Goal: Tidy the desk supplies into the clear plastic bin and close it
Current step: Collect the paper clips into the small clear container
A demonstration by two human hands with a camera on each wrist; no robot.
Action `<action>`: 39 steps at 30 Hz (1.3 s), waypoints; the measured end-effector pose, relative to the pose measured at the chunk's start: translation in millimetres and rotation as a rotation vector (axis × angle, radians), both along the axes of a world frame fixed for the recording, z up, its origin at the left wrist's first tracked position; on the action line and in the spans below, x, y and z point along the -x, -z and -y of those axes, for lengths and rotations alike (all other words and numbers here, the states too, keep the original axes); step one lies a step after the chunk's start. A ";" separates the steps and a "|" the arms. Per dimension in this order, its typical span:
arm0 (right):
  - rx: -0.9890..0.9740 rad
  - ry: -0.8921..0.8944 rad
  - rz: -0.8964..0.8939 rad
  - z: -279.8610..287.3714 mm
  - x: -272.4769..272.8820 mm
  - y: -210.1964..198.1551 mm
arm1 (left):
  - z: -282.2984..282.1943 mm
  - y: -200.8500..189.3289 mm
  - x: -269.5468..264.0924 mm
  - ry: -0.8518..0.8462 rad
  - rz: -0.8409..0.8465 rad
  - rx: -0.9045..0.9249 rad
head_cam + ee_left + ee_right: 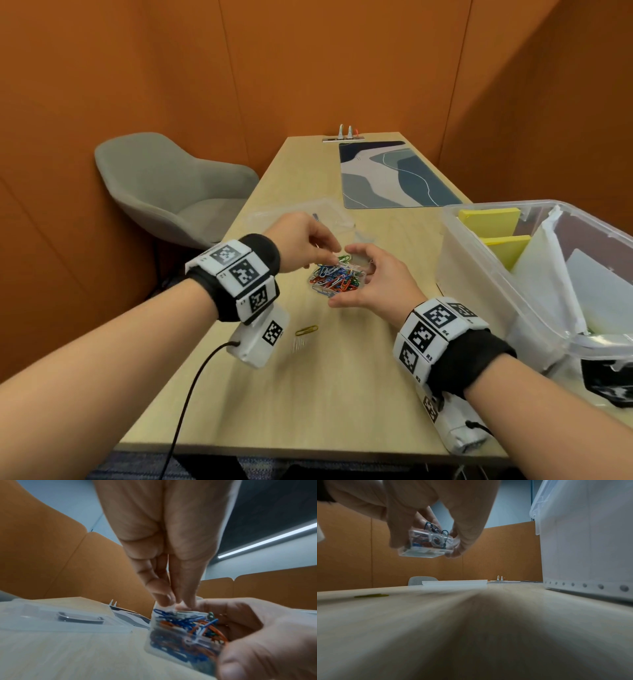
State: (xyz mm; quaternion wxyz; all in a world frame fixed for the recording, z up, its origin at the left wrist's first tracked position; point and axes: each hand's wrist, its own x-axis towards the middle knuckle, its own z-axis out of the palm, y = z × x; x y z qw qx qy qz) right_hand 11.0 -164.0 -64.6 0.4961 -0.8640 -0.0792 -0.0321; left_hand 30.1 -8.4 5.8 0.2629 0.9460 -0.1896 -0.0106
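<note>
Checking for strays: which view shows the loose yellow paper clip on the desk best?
Head view: the yellow paper clip lies sharp on the desk. Right wrist shows only a blurred yellow streak; left wrist misses it.

- Right wristband [442, 334]: white blocks with black square code patterns. Small printed marks beside them read "R4", "R3" and "R2".
- Left wristband [238, 274]: the same kind of white blocks with black square code patterns. Tiny marks sit beside them, too small to read with certainty.
- Camera housings under both wrists: one black square code pattern each, no legible lettering.
- Dark object [609, 383] at the right edge: a black-and-white pattern, blurred, unreadable.
- Left wrist and right wrist views: no legible text, label or number.
</note>
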 end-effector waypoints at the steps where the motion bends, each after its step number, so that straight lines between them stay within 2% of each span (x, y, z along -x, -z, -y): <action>1: -0.005 0.001 0.000 0.1 -0.4 0.2 | 0.8 2.6 1.1 0.001 0.023 0.002; 4: 0.009 0.011 0.015 1.7 -1.3 0.4 | -10.2 7.4 3.9 -0.103 0.109 0.076; 6: 0.020 0.014 0.020 2.2 -1.3 -0.6 | -23.9 14.4 6.7 -0.207 0.101 0.092; 8: 0.043 0.011 0.022 2.2 -0.5 -1.8 | -31.9 27.1 11.4 -0.186 -0.057 0.022; 10: 0.054 0.011 0.021 2.3 0.2 -2.6 | -30.2 41.0 18.9 -0.093 -0.265 -0.081; 12: 0.050 0.015 0.022 2.7 0.5 -2.9 | -24.3 51.8 22.7 -0.047 -0.364 -0.123; 24: 0.046 0.020 0.019 3.6 0.2 -1.6 | -18.9 58.9 27.8 -0.010 -0.414 -0.211; 27: 0.043 0.018 0.020 3.0 0.2 -1.6 | -19.4 60.1 31.4 0.059 -0.321 -0.328; 30: 0.049 0.017 0.020 2.7 0.1 -1.7 | -25.2 55.8 29.3 0.051 -0.323 -0.362; 32: 0.038 0.013 0.024 3.1 0.1 -2.0 | -32.1 43.9 21.9 -0.051 -0.309 -0.236; 35: 0.034 0.000 0.021 2.9 -0.4 -1.4 | -34.8 20.1 8.4 -0.267 -0.056 0.072; 37: 0.026 -0.010 0.015 2.3 -0.8 -0.6 | -25.1 5.4 6.7 -0.271 0.024 0.278; 39: 0.005 -0.014 0.013 2.1 -1.3 0.6 | -10.9 0.7 6.9 -0.184 -0.004 0.370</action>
